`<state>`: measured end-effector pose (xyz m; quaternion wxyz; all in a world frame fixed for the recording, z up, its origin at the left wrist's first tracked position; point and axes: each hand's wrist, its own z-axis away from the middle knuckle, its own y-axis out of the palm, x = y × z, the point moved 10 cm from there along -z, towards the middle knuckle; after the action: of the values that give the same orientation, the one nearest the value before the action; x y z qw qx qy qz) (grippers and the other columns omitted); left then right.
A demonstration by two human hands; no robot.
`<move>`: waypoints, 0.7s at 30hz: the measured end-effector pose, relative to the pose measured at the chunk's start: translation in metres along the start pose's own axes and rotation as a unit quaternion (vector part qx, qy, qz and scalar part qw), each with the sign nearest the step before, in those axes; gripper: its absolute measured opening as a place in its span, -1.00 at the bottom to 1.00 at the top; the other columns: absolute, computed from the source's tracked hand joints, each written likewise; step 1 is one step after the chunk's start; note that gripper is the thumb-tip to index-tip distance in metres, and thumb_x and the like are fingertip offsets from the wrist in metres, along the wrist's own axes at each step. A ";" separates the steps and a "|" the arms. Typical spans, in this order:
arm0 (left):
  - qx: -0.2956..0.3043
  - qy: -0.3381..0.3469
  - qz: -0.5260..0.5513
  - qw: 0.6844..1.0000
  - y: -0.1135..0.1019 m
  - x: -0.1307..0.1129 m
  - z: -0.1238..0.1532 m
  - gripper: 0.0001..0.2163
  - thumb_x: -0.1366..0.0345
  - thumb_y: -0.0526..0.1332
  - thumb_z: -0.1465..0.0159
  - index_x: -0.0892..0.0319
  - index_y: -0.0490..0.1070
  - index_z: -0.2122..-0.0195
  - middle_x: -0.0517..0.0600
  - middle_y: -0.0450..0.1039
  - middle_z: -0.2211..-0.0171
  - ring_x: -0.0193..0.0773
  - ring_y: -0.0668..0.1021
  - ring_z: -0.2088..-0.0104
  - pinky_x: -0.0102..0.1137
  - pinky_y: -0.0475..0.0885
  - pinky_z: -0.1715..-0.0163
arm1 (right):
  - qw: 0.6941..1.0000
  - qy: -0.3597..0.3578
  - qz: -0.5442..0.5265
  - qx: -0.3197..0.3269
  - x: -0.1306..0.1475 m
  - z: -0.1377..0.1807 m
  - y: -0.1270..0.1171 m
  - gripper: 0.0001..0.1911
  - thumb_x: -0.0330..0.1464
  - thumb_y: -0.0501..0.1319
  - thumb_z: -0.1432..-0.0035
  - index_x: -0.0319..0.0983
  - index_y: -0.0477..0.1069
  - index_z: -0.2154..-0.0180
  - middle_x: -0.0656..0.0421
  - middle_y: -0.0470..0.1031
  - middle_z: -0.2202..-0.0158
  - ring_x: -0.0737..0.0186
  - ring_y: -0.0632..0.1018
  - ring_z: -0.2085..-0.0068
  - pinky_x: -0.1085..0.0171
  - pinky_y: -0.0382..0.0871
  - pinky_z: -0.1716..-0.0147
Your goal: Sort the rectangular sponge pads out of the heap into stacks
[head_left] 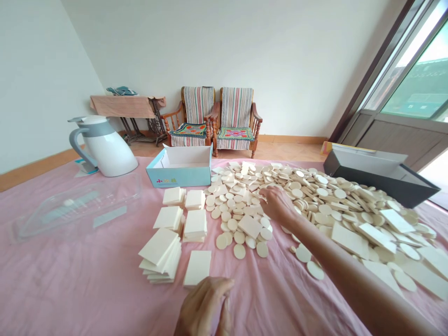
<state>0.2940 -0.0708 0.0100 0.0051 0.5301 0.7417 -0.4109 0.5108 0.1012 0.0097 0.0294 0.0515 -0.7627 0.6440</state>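
A big heap of cream-coloured flat pieces (325, 200), round discs and rectangles mixed, covers the right half of a table under a pink cloth (87, 280). My right hand (278, 203) reaches into the heap's left edge, fingers curled down on the pieces; what they grip is hidden. Left of the heap stand several neat stacks of square and rectangular pieces (175, 228). My left hand (206, 305) rests at the near edge, fingers together, just below a single flat rectangle (198, 267). It holds nothing that I can see.
An open light-blue cardboard box (180, 170) stands behind the stacks. A white jug with a grey handle (103, 147) and a clear plastic lid (77, 210) lie at the left. A dark grey box (380, 179) sits at the back right. Two wooden armchairs (215, 121) stand by the far wall.
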 end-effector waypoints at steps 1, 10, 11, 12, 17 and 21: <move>0.019 0.010 0.002 1.000 0.008 -0.004 -0.006 -0.69 0.58 0.05 -0.21 0.18 0.32 0.06 0.02 0.52 0.31 -0.29 0.58 0.29 -0.46 0.51 0.25 | 0.999 0.001 0.043 0.002 -0.002 -0.006 0.001 -0.78 -0.45 0.09 -0.12 -0.30 0.50 0.30 -0.04 0.50 0.24 0.07 0.45 0.14 0.22 0.23 0.20; 0.195 -0.037 -0.032 0.980 0.056 -0.012 -0.054 -0.67 0.50 0.08 -0.25 0.11 0.31 -0.02 0.00 0.44 0.04 -0.16 0.46 0.01 -0.19 0.38 -0.07 | 0.991 -0.004 0.134 0.013 0.007 -0.031 0.013 -0.74 -0.45 0.08 -0.13 -0.33 0.55 0.28 -0.15 0.45 0.11 -0.06 0.41 0.05 0.10 0.21 0.13; 0.211 -0.046 -0.040 0.976 0.061 -0.009 -0.059 -0.65 0.49 0.09 -0.24 0.11 0.30 -0.05 0.01 0.42 0.00 -0.15 0.43 -0.02 -0.18 0.35 -0.10 | 0.992 0.000 0.125 0.002 0.004 -0.031 0.008 -0.73 -0.43 0.06 -0.16 -0.32 0.55 0.31 -0.14 0.46 0.14 -0.04 0.42 0.07 0.12 0.22 0.15; 0.223 -0.054 -0.050 0.972 0.065 -0.005 -0.063 -0.63 0.48 0.11 -0.23 0.12 0.28 -0.07 0.02 0.39 -0.03 -0.13 0.41 -0.04 -0.16 0.33 -0.12 | 0.994 0.011 0.105 -0.013 -0.002 -0.030 0.001 -0.72 -0.40 0.06 -0.17 -0.32 0.54 0.33 -0.12 0.48 0.18 -0.01 0.44 0.10 0.15 0.23 0.18; 0.235 -0.081 -0.107 0.963 0.080 0.023 -0.081 -0.57 0.38 0.17 -0.22 0.17 0.21 -0.13 0.10 0.34 -0.03 -0.05 0.38 -0.04 -0.11 0.35 -0.05 | 0.983 0.068 -0.158 -0.067 -0.045 -0.009 -0.017 -0.73 -0.28 0.07 -0.15 -0.24 0.49 0.28 0.18 0.42 0.52 0.25 0.43 0.46 0.31 0.21 0.45; 0.226 -0.079 -0.141 0.961 0.088 0.030 -0.089 -0.56 0.28 0.23 -0.22 0.15 0.20 -0.12 0.07 0.34 0.06 -0.05 0.39 0.03 -0.14 0.37 0.02 | 0.953 0.032 -0.301 0.010 -0.040 0.022 0.011 -0.70 -0.23 0.09 -0.12 -0.23 0.47 0.21 0.25 0.41 0.55 0.30 0.41 0.53 0.33 0.21 0.52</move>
<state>0.3886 0.0167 0.0027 -0.1142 0.3738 0.6937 -0.6050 0.5497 0.0826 -0.0088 0.2456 0.2580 -0.7044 0.6140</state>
